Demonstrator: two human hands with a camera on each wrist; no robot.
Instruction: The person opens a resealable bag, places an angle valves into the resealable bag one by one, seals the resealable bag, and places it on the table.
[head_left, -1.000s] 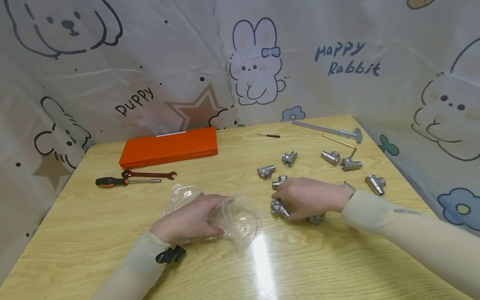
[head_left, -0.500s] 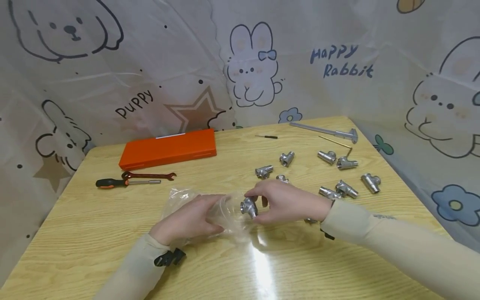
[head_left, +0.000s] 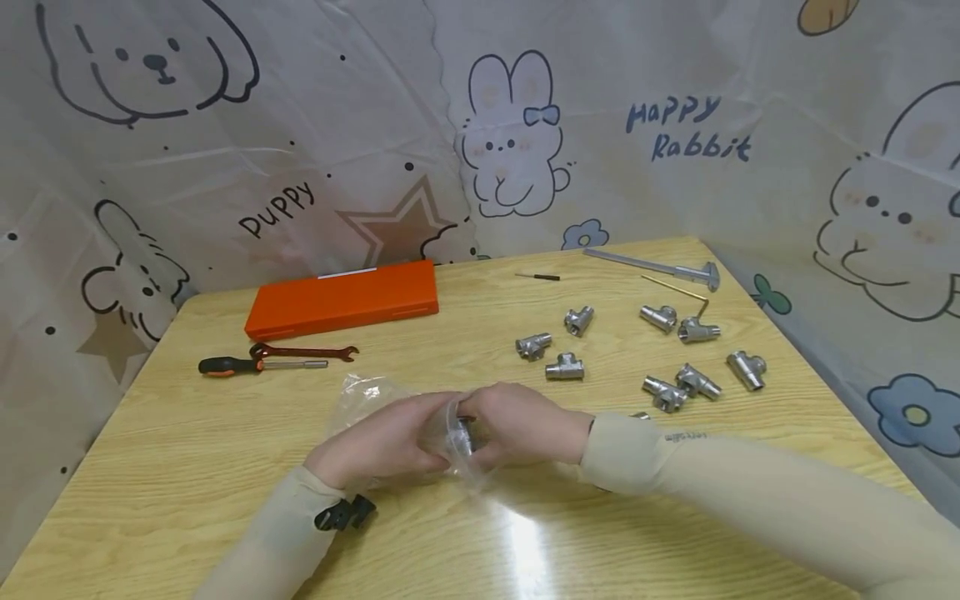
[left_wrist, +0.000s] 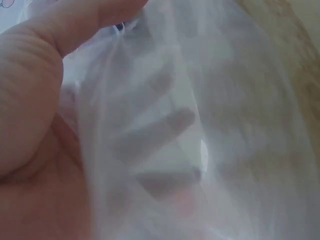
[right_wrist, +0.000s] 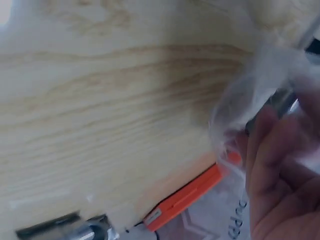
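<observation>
1. Steel fitting [head_left: 467, 437] at the mouth of a clear plastic bag [head_left: 362, 402], partly masked by film and fingers; how deep it sits, cannot tell.
2. Right hand [head_left: 521, 423] grips that fitting, thumb and fingers curled round it. Left hand [head_left: 386, 437] holds the bag, thumb on the near side; its other fingers show only as blurred shapes through the plastic in the left wrist view.
3. Another fitting [head_left: 640, 416] is mostly hidden by the right sleeve [head_left: 626, 454]; only a sliver shows.
4. Both forearms cut off by the frame's lower part. Right wrist view blurred.
5. Table [head_left: 150, 467]: bare wood runs left of the bag and along the near side, with a glare streak below the hands. Back edge meets printed cloth [head_left: 600, 50].
6. Orange case [head_left: 342, 298] close to the back edge, left. Caliper [head_left: 660, 267] near the back right corner.
7. Count, fittings: eight in plain sight on the table [head_left: 565, 367], one sliver, one gripped.
8. Count, others: one bag, one case, one caliper, one wrench [head_left: 307, 352], one orange-and-black driver [head_left: 232, 366], one small black-handled driver [head_left: 543, 277], one bent brass-coloured rod [head_left: 675, 287], its short end by a fitting.
</observation>
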